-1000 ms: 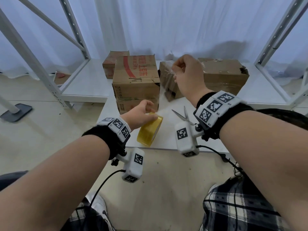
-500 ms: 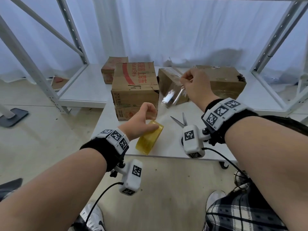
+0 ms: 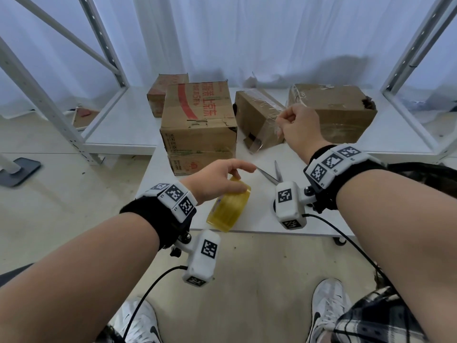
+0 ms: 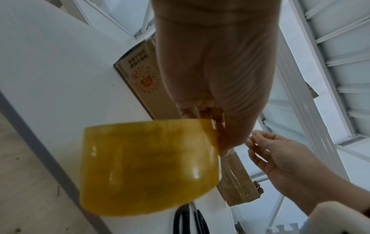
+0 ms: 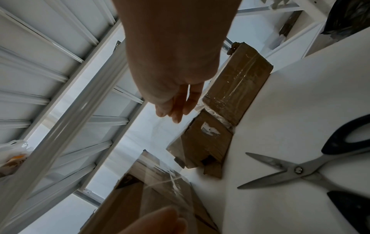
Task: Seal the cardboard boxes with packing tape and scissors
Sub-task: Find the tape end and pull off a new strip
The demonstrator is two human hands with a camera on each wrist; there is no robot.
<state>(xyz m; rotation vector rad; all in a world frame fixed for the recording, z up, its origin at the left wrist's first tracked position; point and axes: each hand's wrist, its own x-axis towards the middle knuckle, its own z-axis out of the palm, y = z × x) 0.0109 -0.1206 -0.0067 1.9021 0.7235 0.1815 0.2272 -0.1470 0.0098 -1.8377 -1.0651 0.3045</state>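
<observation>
Nearest us, low in the centre of the head view, our left hand point(image 3: 217, 183) has dropped a little toward the near table edge since half a second ago. Its fingers are curled over the yellow tape roll point(image 3: 228, 210), thumb and fingertips clamping the top. The roll stands on edge, touching the white table point(image 3: 321, 226) or just above it; we cannot tell which.

Just beyond, mid-frame to the right, the scissors point(image 3: 272, 174) lie untouched with blades parted, as before.

Further up and right, our right hand point(image 3: 296, 126) has come down and toward us compared with a second ago, when it was raised high against the far boxes. Its fingers are closed in a pinch on a strip of clear tape point(image 3: 269, 131) drawn out from the roll. The strip is nearly invisible, so we cannot trace its full run.

We judge that a length is now pulled free, ready to be laid on a box and cut.

Behind it, centre frame, sits the small taped box point(image 3: 254, 120), its near flap torn. Left of it stands the red-printed box point(image 3: 197, 120) on a flatter one. At upper right rests a wide brown box point(image 3: 333, 112), at upper centre-left a smaller carton point(image 3: 160, 92).

White metal shelving point(image 3: 61, 115) frames both sides, pale curtains point(image 3: 247, 33) hang along the top, and beige floor lies at left.
</observation>
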